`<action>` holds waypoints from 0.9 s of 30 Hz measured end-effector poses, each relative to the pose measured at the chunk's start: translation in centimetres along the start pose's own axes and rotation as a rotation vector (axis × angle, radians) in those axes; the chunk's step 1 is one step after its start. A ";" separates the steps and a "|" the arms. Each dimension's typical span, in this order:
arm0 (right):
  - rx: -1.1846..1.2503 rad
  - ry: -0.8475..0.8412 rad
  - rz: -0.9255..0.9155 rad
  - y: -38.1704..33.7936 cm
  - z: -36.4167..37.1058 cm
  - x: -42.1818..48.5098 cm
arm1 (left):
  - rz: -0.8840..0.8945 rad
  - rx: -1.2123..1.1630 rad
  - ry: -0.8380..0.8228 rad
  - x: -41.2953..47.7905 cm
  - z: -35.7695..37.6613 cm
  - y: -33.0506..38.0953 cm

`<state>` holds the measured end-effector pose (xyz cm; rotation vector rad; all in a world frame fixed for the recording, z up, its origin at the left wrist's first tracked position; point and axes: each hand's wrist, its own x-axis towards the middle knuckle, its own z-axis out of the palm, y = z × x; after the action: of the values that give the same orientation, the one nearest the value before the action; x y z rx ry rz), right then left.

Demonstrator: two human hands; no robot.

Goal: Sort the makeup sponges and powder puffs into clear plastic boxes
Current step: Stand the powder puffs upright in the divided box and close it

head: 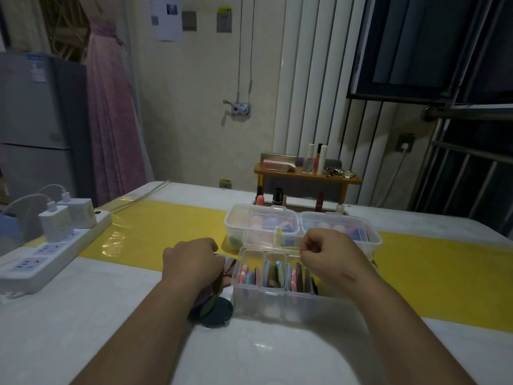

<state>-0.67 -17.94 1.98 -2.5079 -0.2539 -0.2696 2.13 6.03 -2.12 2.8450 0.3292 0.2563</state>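
Lower middle of the frame, on the table (83,315), your box (277,298) sits open, puffs (273,273) on edge in its slots. Your left hand (191,259) grips the loose pile (219,307) just left of it. Your right hand (330,254) is curled over the right slot, can't tell if it's pinching anything. I'd peel off one puff and slide it in edge-first so the row doesn't flop.

power strip (52,254) with two chargers (57,222) at left; wooden shelf (299,175) holds cosmetics (319,159).
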 end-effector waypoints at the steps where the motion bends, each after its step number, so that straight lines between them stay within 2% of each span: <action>1: -0.001 0.001 0.000 0.0 0.0 0.0 | 0.000 -0.016 0.001 0.0 0.0 0.1; 5: 0.001 0.002 -0.001 0.0 0.1 0.1 | 0.024 -0.112 0.110 -0.2 -0.2 0.3; 11: 0.013 0.017 -0.009 0.0 0.1 0.0 | 0.053 -0.476 0.256 -1.0 -1.0 0.8; 18: 0.050 0.026 -0.017 0.0 0.2 0.1 | 0.155 -0.551 0.379 -2.5 -2.5 1.8; 23: 0.086 0.037 -0.040 -0.1 0.1 0.1 | 0.124 -0.772 0.394 -2.5 -2.4 2.1; 27: 0.114 0.041 -0.065 -0.3 0.0 0.1 | 0.073 -1.087 0.279 -2.2 -1.8 2.4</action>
<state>-0.68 -17.68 2.12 -2.3820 -0.3252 -0.3236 0.09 3.67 -0.07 1.7473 0.0789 0.6198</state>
